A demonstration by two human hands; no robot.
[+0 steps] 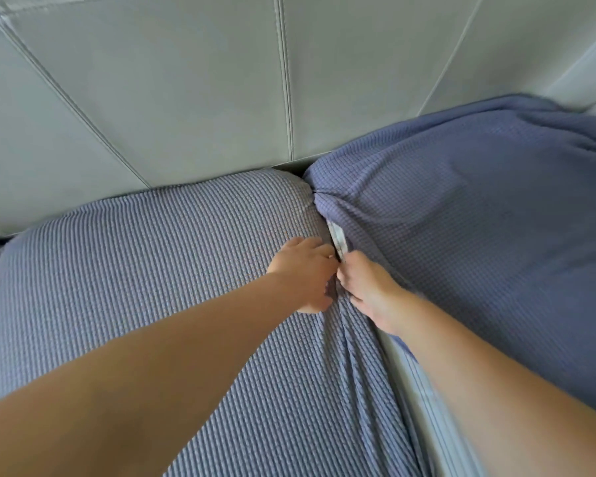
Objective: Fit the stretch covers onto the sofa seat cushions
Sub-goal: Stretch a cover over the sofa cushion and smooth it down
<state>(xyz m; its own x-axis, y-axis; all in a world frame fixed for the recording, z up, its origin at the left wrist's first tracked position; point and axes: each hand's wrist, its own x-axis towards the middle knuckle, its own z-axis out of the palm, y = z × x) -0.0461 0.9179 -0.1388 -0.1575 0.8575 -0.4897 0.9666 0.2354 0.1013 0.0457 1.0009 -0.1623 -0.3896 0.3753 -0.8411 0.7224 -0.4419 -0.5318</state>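
Blue waffle-knit cloth is bunched where the two hands meet, in the seam between two seat cushions. The left hand (305,273) lies on the right edge of the left cushion (145,270), fingers curled down over the edge and seemingly gripping the cover there, though the fingertips are hidden in the fold, so the hold is a judgement. The right hand (365,287) reaches in from the other side, its fingers closed on gathered cloth just beside a white tag (338,241) that pokes up out of the gap. Outward from the hands, the left cover (221,373) looks stretched fairly smooth over its cushion, with wrinkles only along the seam. The right cover (479,208) lies loose and rumpled over the right cushion (424,383), whose pale striped side shows bare below the right forearm. Behind both stands the grey leather backrest (186,98). The step in hand seems to be tucking the edges down between the cushions. To do it well, the left hand should keep the fitted cover pinned so it does not creep back, while the right pulls its slack down and toward the front evenly, working along the seam rather than yanking at one spot. That tag should go under, and the bare side wants covering next.
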